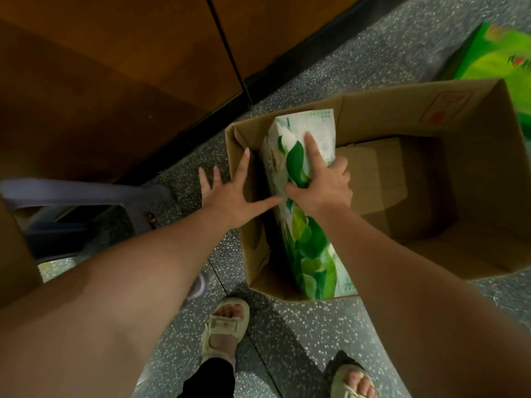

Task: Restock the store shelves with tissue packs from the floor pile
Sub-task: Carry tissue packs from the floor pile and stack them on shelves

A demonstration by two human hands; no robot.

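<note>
A long tissue pack [304,225], white with green leaf print, stands on edge along the left inner wall of an open cardboard box [459,116] on the floor. My right hand [321,182] grips the pack's upper middle, forefinger stretched along its face and the other fingers curled over its right edge. My left hand [230,193] is spread flat with straight fingers over the box's left wall, its thumb touching the pack. Brown cardboard lies on the box's bottom to the right of the pack.
A bright green tissue pack [500,61] lies on the speckled floor at the far right behind the box. Brown wooden panels [115,67] with a dark base strip run along the top left. A grey plastic stool [74,196] stands at left. My sandalled feet [224,326] are below the box.
</note>
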